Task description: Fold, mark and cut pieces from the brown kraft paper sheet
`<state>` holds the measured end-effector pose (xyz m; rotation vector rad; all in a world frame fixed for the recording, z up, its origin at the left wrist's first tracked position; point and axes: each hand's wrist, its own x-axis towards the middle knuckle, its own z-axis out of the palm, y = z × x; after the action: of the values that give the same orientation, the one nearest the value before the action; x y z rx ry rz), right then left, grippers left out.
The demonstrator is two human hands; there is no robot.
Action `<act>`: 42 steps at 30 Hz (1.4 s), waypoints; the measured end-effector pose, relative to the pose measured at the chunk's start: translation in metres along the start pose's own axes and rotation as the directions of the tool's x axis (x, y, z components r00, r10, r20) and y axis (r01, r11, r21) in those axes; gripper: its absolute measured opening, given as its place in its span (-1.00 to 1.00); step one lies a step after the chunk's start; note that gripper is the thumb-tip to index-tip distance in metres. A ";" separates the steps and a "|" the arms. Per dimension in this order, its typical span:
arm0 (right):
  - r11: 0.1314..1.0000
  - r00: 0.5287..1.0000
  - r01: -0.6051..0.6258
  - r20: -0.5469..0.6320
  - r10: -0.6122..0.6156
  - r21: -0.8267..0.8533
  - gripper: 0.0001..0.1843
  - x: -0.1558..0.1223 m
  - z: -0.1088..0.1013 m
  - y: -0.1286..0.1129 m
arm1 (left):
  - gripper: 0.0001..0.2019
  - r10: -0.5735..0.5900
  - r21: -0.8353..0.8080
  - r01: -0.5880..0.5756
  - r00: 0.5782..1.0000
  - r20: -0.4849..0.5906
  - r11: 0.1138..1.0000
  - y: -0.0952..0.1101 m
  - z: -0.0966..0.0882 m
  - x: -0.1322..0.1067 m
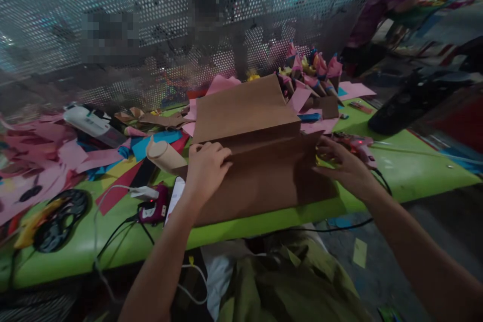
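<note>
A large sheet of brown kraft paper (260,181) lies in front of me, its far part (241,108) raised and bent along a crease. My left hand (209,166) rests on the left end of that crease, fingers curled down onto the paper. At the sheet's right edge is my right hand (341,163), its thumb and fingers apart, with a bit of yellow showing between them. Whether the right fingertips touch the paper I cannot tell. Just beyond that hand lies a pink glue gun (364,148) with a red light.
Left of the paper are a roll of tan paper (164,155), a phone (175,196), a purple power socket (154,206) with cables, and a black reel (62,221). Pink paper pieces (45,146) and folded paper shapes (313,75) crowd behind. A black object (411,100) stands right.
</note>
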<state>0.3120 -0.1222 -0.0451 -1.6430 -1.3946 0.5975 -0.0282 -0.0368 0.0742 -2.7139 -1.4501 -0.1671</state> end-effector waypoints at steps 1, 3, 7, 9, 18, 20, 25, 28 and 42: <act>0.997 1.000 -0.022 0.013 0.021 0.070 -0.22 -0.003 -0.006 -0.003 | -0.89 0.027 0.021 -0.026 0.996 -0.082 0.999 0.007 -0.008 -0.012; 0.990 0.999 -0.023 0.051 0.017 0.136 -0.42 -0.014 -0.018 -0.011 | -0.80 0.095 0.057 -0.085 0.971 -0.217 0.995 0.020 -0.020 -0.039; 0.987 0.996 0.061 0.057 -0.070 0.150 -0.41 -0.047 -0.040 -0.027 | -0.77 0.274 0.030 -0.277 0.919 -0.282 0.960 0.036 -0.038 -0.098; 0.986 0.998 -0.016 0.065 0.005 0.164 -0.48 -0.068 -0.048 -0.036 | -0.73 0.347 -0.016 -0.361 0.907 -0.240 0.932 0.031 -0.044 -0.130; 0.953 0.994 -0.037 0.113 0.003 0.302 -0.77 -0.123 -0.055 -0.044 | -0.10 0.109 -0.347 -0.070 0.990 0.093 0.935 -0.046 0.002 -0.210; 0.958 0.988 -0.028 0.155 -0.017 0.286 -0.80 -0.126 -0.057 -0.041 | -0.04 0.103 -0.421 -0.025 0.981 0.165 0.907 -0.051 0.015 -0.218; 0.967 0.970 0.084 0.204 -0.135 0.241 -0.72 -0.127 -0.067 -0.042 | -0.13 0.051 -0.464 0.055 0.976 0.212 0.884 -0.059 0.029 -0.239; 0.960 0.959 0.109 0.226 -0.169 0.258 -0.72 -0.126 -0.068 -0.043 | -0.24 0.027 -0.420 0.056 0.982 0.189 0.906 -0.057 0.037 -0.237; 0.967 0.940 0.193 0.312 -0.134 -0.167 -0.50 -0.103 -0.057 0.010 | -0.56 0.081 -0.380 0.016 0.968 0.238 0.925 -0.032 0.068 -0.186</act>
<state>0.3365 -0.2379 -0.0430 -1.6127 -1.8443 0.6473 -0.1526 -0.1651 -0.0158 -3.1701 -1.5762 -0.1180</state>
